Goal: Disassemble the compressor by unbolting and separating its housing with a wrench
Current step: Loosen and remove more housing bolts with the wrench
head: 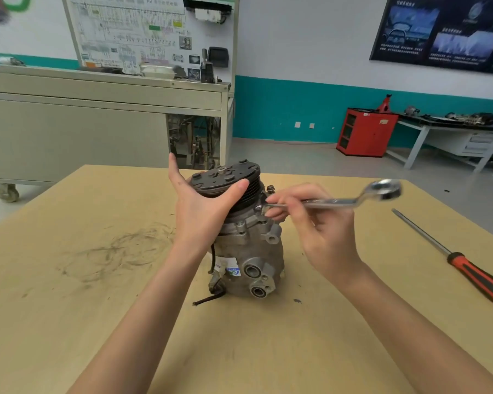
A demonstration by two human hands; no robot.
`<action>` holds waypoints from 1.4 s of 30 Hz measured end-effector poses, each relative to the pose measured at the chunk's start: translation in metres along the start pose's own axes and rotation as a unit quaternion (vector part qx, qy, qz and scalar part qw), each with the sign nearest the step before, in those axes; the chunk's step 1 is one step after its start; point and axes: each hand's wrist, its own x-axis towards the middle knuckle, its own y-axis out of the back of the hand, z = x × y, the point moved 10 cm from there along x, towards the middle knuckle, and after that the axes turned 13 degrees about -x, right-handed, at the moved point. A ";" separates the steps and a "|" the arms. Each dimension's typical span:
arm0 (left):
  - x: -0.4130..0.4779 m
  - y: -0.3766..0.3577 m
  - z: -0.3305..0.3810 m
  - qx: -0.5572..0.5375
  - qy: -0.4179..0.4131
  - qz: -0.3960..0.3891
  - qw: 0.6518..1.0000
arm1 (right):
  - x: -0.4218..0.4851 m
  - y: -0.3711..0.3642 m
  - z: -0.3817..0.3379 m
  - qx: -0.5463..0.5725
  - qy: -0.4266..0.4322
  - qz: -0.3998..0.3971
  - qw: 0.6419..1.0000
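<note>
Our table is a broad, pale wooden top, scuffed with dark marks on the left. The compressor stands near its middle, upright on its rear end. We judge it to be heavy, rigid cast metal, probably a little greasy, and top-heavy in this pose, so it needs bracing against the turning force. The best hold is the black grooved pulley on top or the ribbed body, not the cut wire or the label low on its left side. Our left hand does that bracing, gripping the pulley with the thumb curled over the near rim and the fingers reaching round the far side. Our right hand pinches the shaft of the wrench with the fingers curled close round it, near the working end. That leaves its long lever mostly unused, so a tight bolt may call for a grip further out. To the right, well apart, lies a screwdriver with a red and black handle. The wrench's near end sits on a bolt at the housing flange just under the pulley. A second bolt stands raised just behind it, and the housing halves are not yet separated.
</note>
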 end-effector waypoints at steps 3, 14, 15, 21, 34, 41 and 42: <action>0.002 0.000 -0.002 -0.005 -0.002 0.000 1.000 | 0.002 -0.015 0.065 0.251 -0.256 -0.025 0.933; 0.002 0.001 -0.003 0.003 -0.011 0.006 1.000 | 0.027 0.007 0.042 0.065 -0.147 0.005 0.987; 0.002 0.001 -0.002 0.004 -0.014 0.006 1.000 | 0.024 0.004 0.028 0.044 -0.108 -0.012 0.993; 0.002 0.002 -0.003 -0.002 -0.018 0.007 1.000 | 0.007 -0.001 -0.012 -0.064 0.058 -0.032 0.996; 0.003 0.001 -0.002 -0.008 -0.017 0.003 1.000 | 0.018 -0.026 0.089 0.253 -0.334 -0.038 0.907; 0.013 0.003 -0.006 -0.003 -0.024 -0.004 1.000 | 0.013 -0.012 0.013 0.064 -0.062 -0.014 0.996; 0.013 0.003 -0.007 -0.002 -0.022 -0.004 1.000 | 0.010 -0.012 0.010 0.060 -0.055 -0.011 0.997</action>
